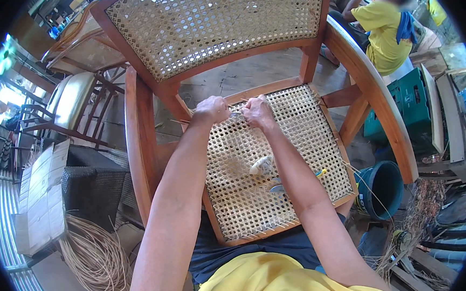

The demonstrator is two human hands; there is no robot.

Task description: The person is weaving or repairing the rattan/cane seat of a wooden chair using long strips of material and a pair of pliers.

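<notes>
Though what your closed hands hold isn't clear, the cane seat beneath them looks mostly woven, edges seemingly unfinished.

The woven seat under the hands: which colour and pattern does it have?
The woven seat is pale beige, an open lattice of small holes; head view.

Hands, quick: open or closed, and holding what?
Left hand: closed; anything held can't be told.
Right hand: closed over the seat; anything held can't be told.
</notes>
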